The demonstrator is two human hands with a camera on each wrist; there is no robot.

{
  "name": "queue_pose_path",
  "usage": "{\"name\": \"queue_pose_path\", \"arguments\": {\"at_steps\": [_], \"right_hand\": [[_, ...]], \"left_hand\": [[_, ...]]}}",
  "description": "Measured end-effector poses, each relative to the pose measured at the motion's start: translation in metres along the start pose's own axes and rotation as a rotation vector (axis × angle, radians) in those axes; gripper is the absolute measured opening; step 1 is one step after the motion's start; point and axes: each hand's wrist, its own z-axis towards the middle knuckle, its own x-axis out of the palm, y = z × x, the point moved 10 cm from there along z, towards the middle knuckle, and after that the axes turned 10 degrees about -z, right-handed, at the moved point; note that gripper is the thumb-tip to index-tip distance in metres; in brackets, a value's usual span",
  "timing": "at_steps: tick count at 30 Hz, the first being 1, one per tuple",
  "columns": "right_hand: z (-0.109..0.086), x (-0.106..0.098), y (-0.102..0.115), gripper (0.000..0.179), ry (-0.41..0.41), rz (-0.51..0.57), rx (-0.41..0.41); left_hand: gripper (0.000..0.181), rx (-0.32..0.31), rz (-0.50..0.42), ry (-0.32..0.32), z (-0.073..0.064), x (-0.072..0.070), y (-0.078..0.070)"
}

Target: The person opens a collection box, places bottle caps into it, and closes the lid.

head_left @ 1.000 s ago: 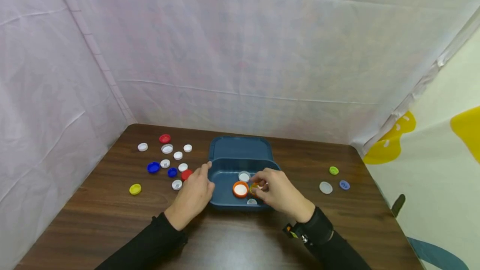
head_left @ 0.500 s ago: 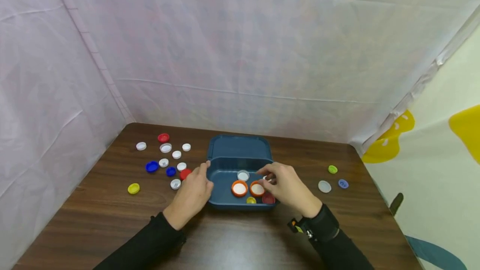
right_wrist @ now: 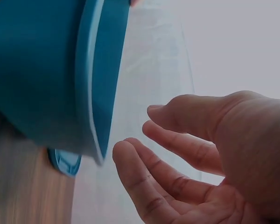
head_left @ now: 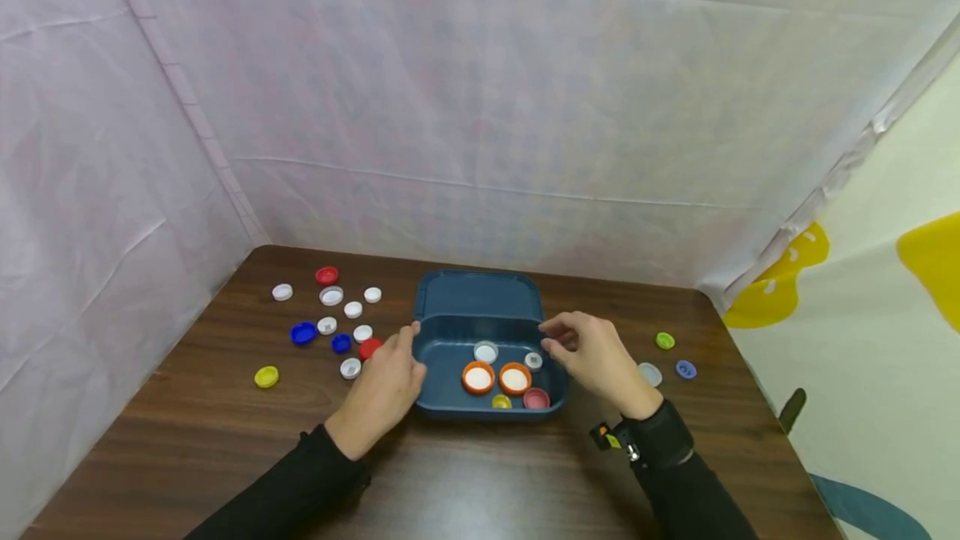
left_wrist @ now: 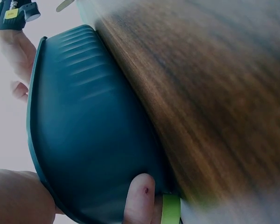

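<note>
A dark blue lunch box (head_left: 444, 363) stands on the table with its lid (head_left: 478, 295) folded back behind it. My left hand (head_left: 382, 394) grips the box's left side, a fingertip (left_wrist: 141, 196) pressing the outer wall. Over the box's right rim hovers my right hand (head_left: 596, 357), fingers loosely bent and holding nothing. Inside lie two orange bottle caps with white insides (head_left: 477, 377) (head_left: 515, 378), a clear-rimmed white cap (head_left: 486, 352), a small white cap (head_left: 533, 361), a yellow cap (head_left: 502, 402) and a dull red cap (head_left: 536, 398).
Left of the box several loose caps are scattered: white, blue (head_left: 303, 333), red (head_left: 327, 276) and yellow (head_left: 266, 377). To the right lie a green cap (head_left: 665, 341), a purple-blue cap (head_left: 686, 369) and a grey cap (head_left: 650, 373). White cloth (head_left: 480, 107) walls the table's back.
My right hand has let go of the small white cap inside the box and moved right, past the rim. Earlier it was among the caps there. The left hand has stayed in place.
</note>
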Motion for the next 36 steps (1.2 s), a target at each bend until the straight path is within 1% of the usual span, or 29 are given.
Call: {"name": "queue_pose_path", "arguments": {"at_steps": [6,11,16,22,25,29,32,36], "right_hand": [[0.003,-0.015,-0.024,0.019,-0.061,-0.022,0.048],[0.001,-0.027,-0.055,0.025,-0.103,-0.086,0.116],[-0.003,-0.033,-0.091,0.032,-0.110,-0.150,0.192],[-0.009,-0.027,-0.134,0.040,-0.084,-0.191,0.287],[-0.010,-0.024,-0.151,0.045,-0.070,-0.219,0.308],[-0.011,-0.021,-0.169,0.052,-0.048,-0.250,0.320],[-0.014,-0.017,-0.181,0.056,-0.018,-0.256,0.353],[-0.016,-0.015,-0.191,0.055,0.024,-0.279,0.377]], "left_hand": [[0.055,0.006,0.000,-0.005,0.000,-0.001,0.000],[0.054,0.016,-0.004,-0.006,0.001,-0.001,-0.001],[0.054,0.010,-0.007,-0.001,0.000,0.000,0.000],[0.055,0.005,-0.012,0.004,0.000,0.001,0.001],[0.056,-0.003,-0.017,0.013,-0.001,0.002,0.001],[0.056,-0.008,-0.022,0.015,-0.001,0.001,0.001],[0.056,-0.012,-0.020,0.016,-0.001,0.001,0.001],[0.055,-0.017,-0.015,0.016,-0.001,0.002,0.002]]}}
